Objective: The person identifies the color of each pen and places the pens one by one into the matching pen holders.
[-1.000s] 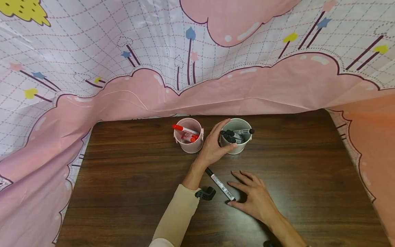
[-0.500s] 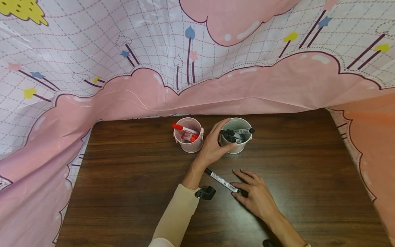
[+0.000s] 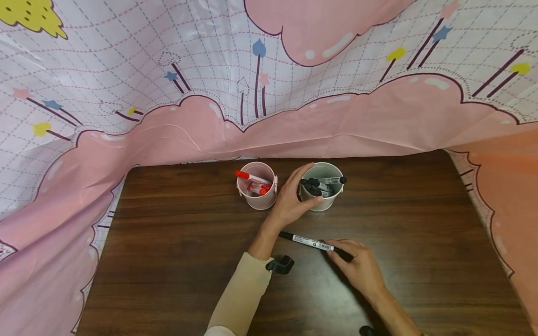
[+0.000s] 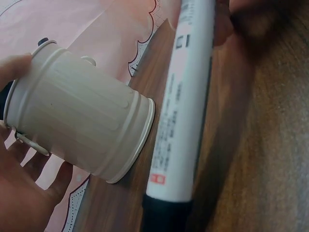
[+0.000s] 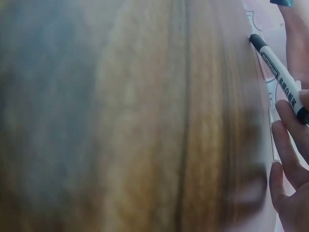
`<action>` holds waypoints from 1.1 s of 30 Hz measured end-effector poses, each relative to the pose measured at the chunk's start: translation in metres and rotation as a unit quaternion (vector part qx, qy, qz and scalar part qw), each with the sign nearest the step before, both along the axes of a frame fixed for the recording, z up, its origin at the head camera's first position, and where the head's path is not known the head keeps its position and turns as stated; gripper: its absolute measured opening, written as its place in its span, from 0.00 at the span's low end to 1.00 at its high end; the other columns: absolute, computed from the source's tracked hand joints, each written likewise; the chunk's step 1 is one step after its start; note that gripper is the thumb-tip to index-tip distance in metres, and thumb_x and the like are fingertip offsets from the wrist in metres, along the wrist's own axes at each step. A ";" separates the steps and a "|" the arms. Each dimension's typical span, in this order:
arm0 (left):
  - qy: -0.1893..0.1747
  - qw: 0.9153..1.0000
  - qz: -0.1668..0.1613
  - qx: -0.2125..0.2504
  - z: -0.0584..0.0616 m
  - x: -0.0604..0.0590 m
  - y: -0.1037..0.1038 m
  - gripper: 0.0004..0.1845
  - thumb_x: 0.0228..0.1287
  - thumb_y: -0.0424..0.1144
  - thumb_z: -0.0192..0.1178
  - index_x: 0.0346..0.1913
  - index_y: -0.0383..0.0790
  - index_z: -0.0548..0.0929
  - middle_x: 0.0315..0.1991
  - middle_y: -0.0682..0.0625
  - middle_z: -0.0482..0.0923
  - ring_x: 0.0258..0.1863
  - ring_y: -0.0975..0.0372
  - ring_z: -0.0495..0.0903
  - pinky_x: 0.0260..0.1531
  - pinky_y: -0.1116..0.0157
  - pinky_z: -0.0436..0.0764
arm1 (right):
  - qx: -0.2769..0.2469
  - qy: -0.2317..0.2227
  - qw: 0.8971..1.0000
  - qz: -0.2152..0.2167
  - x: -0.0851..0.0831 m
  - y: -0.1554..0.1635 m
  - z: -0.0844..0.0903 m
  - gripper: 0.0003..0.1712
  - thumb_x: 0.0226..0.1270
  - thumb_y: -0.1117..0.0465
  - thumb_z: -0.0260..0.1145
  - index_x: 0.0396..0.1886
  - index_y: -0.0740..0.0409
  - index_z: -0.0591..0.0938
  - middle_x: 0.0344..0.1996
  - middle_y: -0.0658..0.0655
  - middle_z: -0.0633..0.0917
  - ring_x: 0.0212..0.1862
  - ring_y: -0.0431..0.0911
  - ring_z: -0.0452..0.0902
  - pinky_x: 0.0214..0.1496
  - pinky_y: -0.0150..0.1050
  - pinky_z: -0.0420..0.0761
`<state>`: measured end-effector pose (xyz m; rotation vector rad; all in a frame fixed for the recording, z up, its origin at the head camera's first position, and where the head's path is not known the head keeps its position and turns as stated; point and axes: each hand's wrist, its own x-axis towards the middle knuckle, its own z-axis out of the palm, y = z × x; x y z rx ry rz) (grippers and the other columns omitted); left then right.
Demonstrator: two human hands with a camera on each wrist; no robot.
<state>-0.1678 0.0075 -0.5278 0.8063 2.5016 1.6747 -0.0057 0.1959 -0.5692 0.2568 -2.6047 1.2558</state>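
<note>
The black marker (image 3: 316,243) lies near the middle of the bench (image 3: 168,233), at six o'clock from the grey bucket (image 3: 323,204). A second ago it ran slantwise, cap toward eleven o'clock, with the right hand (image 3: 357,266) resting flat beside it; now its long axis has swung nearly level, cap pointing to nine o'clock, tail to three. The right hand's fingers have curled over the tail end, so its grip is closed on the marker, and I'd judge the pick-up has begun, though whether the marker is off the wood I cannot tell. The left hand (image 3: 294,198) has not shifted: its grip stays wrapped round the grey bucket's side, steadying it. More black markers (image 3: 319,184) stand inside. At nine o'clock from it, the pink bucket (image 3: 258,200) holds red markers (image 3: 254,183).
</note>
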 end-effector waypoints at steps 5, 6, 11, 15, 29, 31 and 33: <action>0.001 1.000 0.003 -0.002 -0.001 0.001 0.000 0.46 0.54 0.45 0.75 0.75 0.54 0.63 0.72 0.60 0.62 0.69 0.70 0.62 0.70 0.59 0.61 | -0.047 -0.034 0.998 -0.018 0.001 0.003 0.003 0.18 0.55 0.66 0.78 0.46 0.46 0.90 0.40 0.44 0.88 0.46 0.42 0.83 0.51 0.21 0.72; 0.003 1.000 0.003 -0.001 -0.001 0.001 0.000 0.46 0.54 0.45 0.75 0.75 0.54 0.63 0.72 0.60 0.62 0.69 0.70 0.62 0.70 0.60 0.61 | -0.055 -0.038 0.998 -0.019 0.001 0.004 0.004 0.18 0.55 0.66 0.77 0.46 0.47 0.90 0.40 0.45 0.89 0.46 0.41 0.83 0.51 0.21 0.72; 0.007 1.000 0.004 -0.001 -0.002 0.001 0.001 0.46 0.54 0.45 0.75 0.75 0.54 0.63 0.72 0.60 0.62 0.70 0.70 0.61 0.70 0.61 0.61 | -0.077 -0.025 0.997 -0.019 -0.002 0.003 0.013 0.18 0.52 0.72 0.77 0.44 0.55 0.90 0.39 0.51 0.89 0.45 0.38 0.83 0.51 0.19 0.72; 0.005 1.000 0.004 -0.004 -0.001 0.001 0.000 0.46 0.54 0.44 0.75 0.75 0.53 0.63 0.72 0.60 0.62 0.70 0.70 0.61 0.70 0.61 0.60 | -0.088 -0.018 0.996 -0.009 -0.002 0.000 0.033 0.16 0.51 0.76 0.75 0.42 0.63 0.89 0.36 0.57 0.89 0.43 0.36 0.83 0.48 0.20 0.74; 0.004 1.000 0.003 -0.004 -0.001 0.000 0.000 0.47 0.54 0.44 0.75 0.75 0.54 0.63 0.72 0.60 0.62 0.69 0.70 0.62 0.69 0.60 0.61 | -0.166 -0.051 0.985 0.000 -0.004 0.018 0.016 0.16 0.59 0.76 0.71 0.47 0.63 0.87 0.42 0.59 0.89 0.42 0.34 0.84 0.40 0.27 0.82; 0.005 1.000 0.004 -0.001 -0.001 0.000 0.000 0.47 0.53 0.44 0.76 0.75 0.53 0.63 0.72 0.59 0.62 0.69 0.69 0.62 0.69 0.60 0.61 | -0.187 -0.055 0.981 0.003 -0.005 0.020 0.018 0.15 0.60 0.75 0.70 0.47 0.65 0.87 0.43 0.62 0.88 0.44 0.36 0.85 0.40 0.28 0.82; 0.006 1.000 0.005 0.001 -0.001 0.001 0.001 0.47 0.53 0.44 0.76 0.75 0.52 0.63 0.72 0.59 0.62 0.69 0.69 0.62 0.69 0.59 0.61 | -0.201 -0.056 0.978 0.006 -0.005 0.023 0.021 0.15 0.61 0.76 0.69 0.48 0.66 0.86 0.44 0.63 0.88 0.46 0.37 0.85 0.42 0.29 0.82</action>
